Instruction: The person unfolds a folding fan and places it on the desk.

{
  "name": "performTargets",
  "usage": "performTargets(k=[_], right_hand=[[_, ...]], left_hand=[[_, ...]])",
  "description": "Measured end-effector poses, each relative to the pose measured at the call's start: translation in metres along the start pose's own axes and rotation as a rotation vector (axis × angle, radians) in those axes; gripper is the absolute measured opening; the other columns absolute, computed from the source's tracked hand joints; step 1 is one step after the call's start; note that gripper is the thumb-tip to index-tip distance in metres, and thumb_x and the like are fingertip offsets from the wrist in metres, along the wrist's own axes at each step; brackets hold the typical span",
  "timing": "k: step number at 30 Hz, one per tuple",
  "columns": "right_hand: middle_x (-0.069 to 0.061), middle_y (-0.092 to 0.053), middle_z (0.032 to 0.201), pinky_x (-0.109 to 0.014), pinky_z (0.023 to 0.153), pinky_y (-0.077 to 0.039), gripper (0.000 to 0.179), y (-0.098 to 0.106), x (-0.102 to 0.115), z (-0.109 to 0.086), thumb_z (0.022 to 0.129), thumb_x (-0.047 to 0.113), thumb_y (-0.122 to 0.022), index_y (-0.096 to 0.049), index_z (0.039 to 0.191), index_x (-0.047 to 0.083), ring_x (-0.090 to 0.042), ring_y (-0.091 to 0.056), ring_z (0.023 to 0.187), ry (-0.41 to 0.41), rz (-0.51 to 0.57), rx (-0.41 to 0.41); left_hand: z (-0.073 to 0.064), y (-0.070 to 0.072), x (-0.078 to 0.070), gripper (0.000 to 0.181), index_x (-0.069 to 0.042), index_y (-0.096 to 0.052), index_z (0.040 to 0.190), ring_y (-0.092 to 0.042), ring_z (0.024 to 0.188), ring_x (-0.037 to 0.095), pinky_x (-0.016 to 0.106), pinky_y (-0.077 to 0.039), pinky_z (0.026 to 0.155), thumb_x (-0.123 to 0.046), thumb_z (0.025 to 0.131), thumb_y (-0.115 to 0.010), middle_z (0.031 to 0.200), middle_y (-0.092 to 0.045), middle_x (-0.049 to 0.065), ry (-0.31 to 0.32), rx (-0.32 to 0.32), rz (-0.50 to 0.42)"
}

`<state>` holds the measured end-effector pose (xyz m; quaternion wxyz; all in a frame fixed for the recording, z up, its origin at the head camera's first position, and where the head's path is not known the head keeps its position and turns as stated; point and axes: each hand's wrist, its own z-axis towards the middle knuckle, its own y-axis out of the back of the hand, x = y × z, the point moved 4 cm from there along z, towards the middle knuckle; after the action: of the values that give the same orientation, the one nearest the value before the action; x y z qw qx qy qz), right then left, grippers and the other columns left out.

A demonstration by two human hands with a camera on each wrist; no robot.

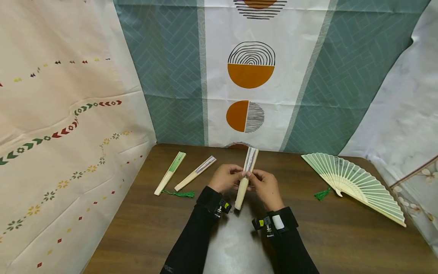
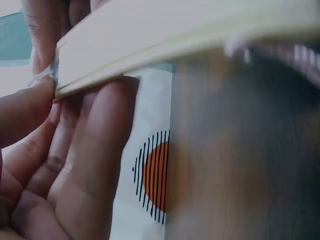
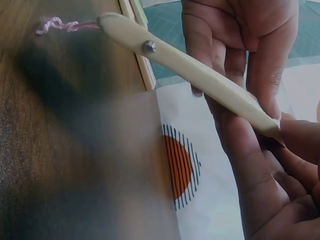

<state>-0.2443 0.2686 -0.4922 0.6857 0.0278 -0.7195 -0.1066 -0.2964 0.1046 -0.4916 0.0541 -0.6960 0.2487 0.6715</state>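
Both hands hold one folded hand fan (image 1: 242,192) above the middle of the table. Its lower part is pale bare ribs, its upper part whitish with a dark pattern. The left hand (image 1: 224,178) pinches it from the left, thumb on the front and fingers behind. From the right, the right hand (image 1: 267,187) pinches it at about the same height. A metal rivet (image 3: 149,47) and a pink cord (image 3: 60,25) show at the fan's lower end in the right wrist view. In the left wrist view the ribs (image 2: 150,37) pass over the left fingers.
Left of the hands lie a folded green fan (image 1: 170,173) with a green tassel (image 1: 184,194) and a folded whitish fan (image 1: 195,173). An opened pale green fan (image 1: 359,186) lies at the right, its tassel (image 1: 322,194) beside it. Patterned cloth (image 1: 251,114) hangs behind the wooden table (image 1: 143,236).
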Motion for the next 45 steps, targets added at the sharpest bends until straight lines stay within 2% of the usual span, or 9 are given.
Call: performTargets(k=[6, 10, 15, 21, 27, 34, 45], right_hand=[[-0.028, -0.08, 0.127, -0.028, 0.079, -0.073, 0.033, -0.0003, -0.001, -0.0023, 0.117, 0.018, -0.067, -0.077, 0.137, -0.006, -0.017, -0.08, 0.103, -0.01, 0.004, 0.0], [-0.025, -0.08, 0.122, -0.031, 0.08, -0.074, 0.034, -0.0004, -0.0015, -0.0021, 0.118, 0.02, -0.067, -0.077, 0.135, -0.006, -0.016, -0.078, 0.102, -0.01, -0.005, -0.015], [-0.022, -0.079, 0.118, -0.029, 0.076, -0.073, 0.033, -0.0005, -0.0017, -0.0006, 0.117, 0.02, -0.067, -0.077, 0.133, -0.008, -0.014, -0.079, 0.098, -0.015, -0.008, -0.03], [-0.022, -0.078, 0.114, -0.024, 0.071, -0.071, 0.029, -0.0009, -0.0024, -0.0006, 0.116, 0.018, -0.069, -0.078, 0.127, -0.008, -0.015, -0.079, 0.092, -0.027, -0.004, -0.054], [-0.024, -0.081, 0.114, -0.027, 0.07, -0.072, 0.027, 0.0002, -0.0056, 0.0011, 0.115, 0.016, -0.07, -0.079, 0.126, -0.007, -0.013, -0.081, 0.086, -0.053, -0.013, -0.089], [-0.023, -0.082, 0.112, -0.026, 0.067, -0.071, 0.026, 0.0018, -0.0038, 0.0004, 0.113, 0.015, -0.074, -0.079, 0.122, -0.009, -0.009, -0.076, 0.085, -0.063, -0.004, -0.142], [-0.021, -0.083, 0.107, -0.026, 0.066, -0.071, 0.026, 0.0035, -0.0031, 0.0003, 0.113, 0.015, -0.073, -0.079, 0.123, -0.009, -0.009, -0.076, 0.079, -0.069, -0.014, -0.173]], left_hand=[[0.001, 0.0002, 0.0028, 0.023, -0.001, -0.081, 0.129, -0.078, 0.078, 0.014, 0.031, -0.072, 0.068, -0.017, 0.113, -0.073, 0.113, -0.085, 0.019, 0.004, -0.026, 0.04], [-0.0017, -0.0002, -0.0001, 0.021, -0.003, -0.082, 0.126, -0.077, 0.073, 0.014, 0.034, -0.073, 0.067, -0.018, 0.113, -0.074, 0.11, -0.086, 0.017, -0.004, -0.039, 0.066], [-0.0026, -0.0015, -0.0031, 0.02, -0.003, -0.081, 0.125, -0.075, 0.069, 0.012, 0.036, -0.073, 0.066, -0.017, 0.113, -0.073, 0.109, -0.086, 0.016, -0.007, -0.047, 0.083], [-0.0038, -0.0046, -0.0056, 0.018, 0.0, -0.08, 0.121, -0.075, 0.069, 0.013, 0.031, -0.07, 0.061, -0.014, 0.114, -0.072, 0.105, -0.085, 0.018, -0.01, -0.051, 0.09], [-0.0032, -0.0074, -0.0054, 0.015, 0.0, -0.078, 0.118, -0.077, 0.071, 0.014, 0.032, -0.071, 0.061, -0.012, 0.114, -0.069, 0.104, -0.085, 0.018, -0.005, -0.057, 0.096], [-0.0017, -0.0088, -0.0059, 0.013, 0.001, -0.076, 0.118, -0.077, 0.073, 0.015, 0.033, -0.072, 0.061, -0.009, 0.114, -0.069, 0.108, -0.085, 0.02, -0.002, -0.057, 0.083], [-0.0004, -0.0083, -0.0051, 0.011, 0.001, -0.074, 0.115, -0.075, 0.072, 0.014, 0.034, -0.072, 0.062, -0.007, 0.115, -0.066, 0.105, -0.083, 0.02, -0.007, -0.063, 0.039]])
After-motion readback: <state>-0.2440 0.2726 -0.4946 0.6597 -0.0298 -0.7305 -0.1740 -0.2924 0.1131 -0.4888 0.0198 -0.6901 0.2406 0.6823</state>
